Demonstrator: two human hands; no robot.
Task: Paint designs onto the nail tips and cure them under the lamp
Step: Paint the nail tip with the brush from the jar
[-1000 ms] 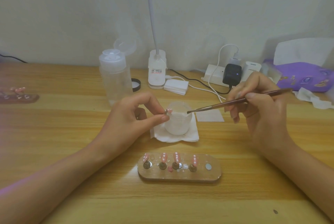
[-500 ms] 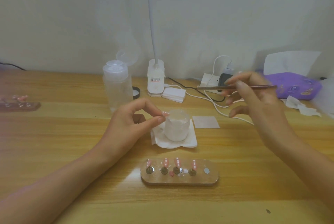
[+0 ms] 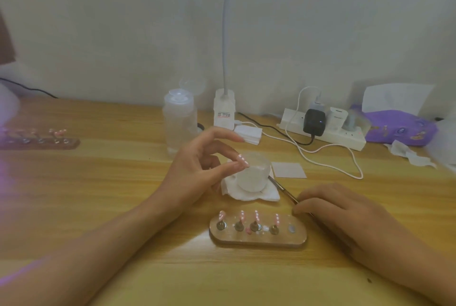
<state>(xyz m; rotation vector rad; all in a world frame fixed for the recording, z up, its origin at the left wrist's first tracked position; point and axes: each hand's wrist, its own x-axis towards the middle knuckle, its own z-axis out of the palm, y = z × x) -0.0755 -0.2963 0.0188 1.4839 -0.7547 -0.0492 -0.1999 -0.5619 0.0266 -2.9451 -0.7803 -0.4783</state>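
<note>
My left hand [image 3: 197,170] is raised over the desk and pinches a pink nail tip [image 3: 243,160] with white dots between thumb and a finger. My right hand [image 3: 338,209] lies low on the desk, palm down, its fingers on the thin brush [image 3: 283,188], which lies flat beside the white cup [image 3: 251,175]. A wooden oval holder [image 3: 257,230] in front carries several pink nail tips on metal stands. The gooseneck lamp [image 3: 224,110] stands at the back.
A clear pump bottle [image 3: 179,123] stands behind my left hand. A power strip [image 3: 323,128] with plugs and cables lies at the back right, next to a purple tissue pack [image 3: 399,128]. A second nail holder [image 3: 39,139] sits far left.
My right hand came down from the back right and laid the brush flat on the desk by the cup. My left hand kept the nail tip pinched.
</note>
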